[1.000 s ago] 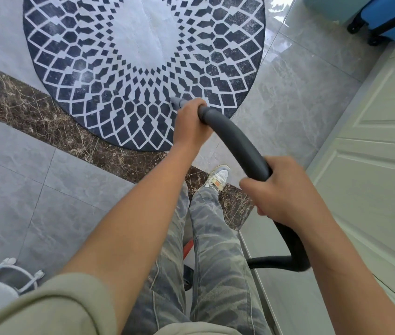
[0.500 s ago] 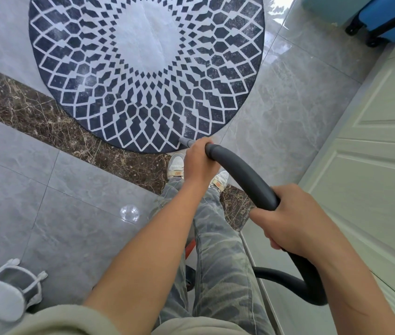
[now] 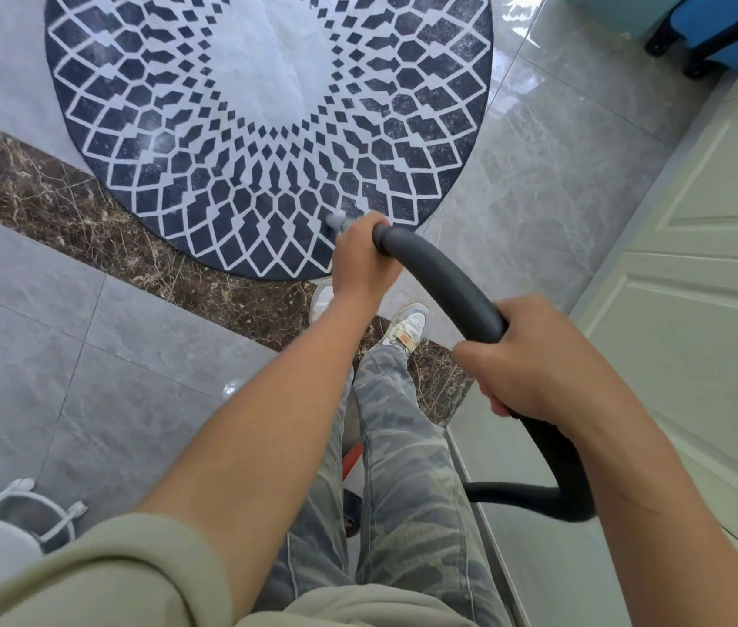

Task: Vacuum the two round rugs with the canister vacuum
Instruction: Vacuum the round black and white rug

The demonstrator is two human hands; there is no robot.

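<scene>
My left hand [image 3: 360, 260] gripped the hose [image 3: 448, 282] tip over the near edge of the rug [image 3: 177, 151]; my right hand [image 3: 534, 355] clasped the hose farther back.

We record the left arm [image 3: 267, 423] stretched forward and nearly straight, its forearm bare, with the sleeve [image 3: 109, 572] bunched at the elbow. The left hand [image 3: 360, 260] shows its back, fingers curled round the hose [image 3: 444, 282] near its front end. The right hand [image 3: 534, 355] sits nearer the body, knuckles up, fingers wrapped round the same hose. The right forearm [image 3: 652, 491] enters from the lower right, also bare.
</scene>
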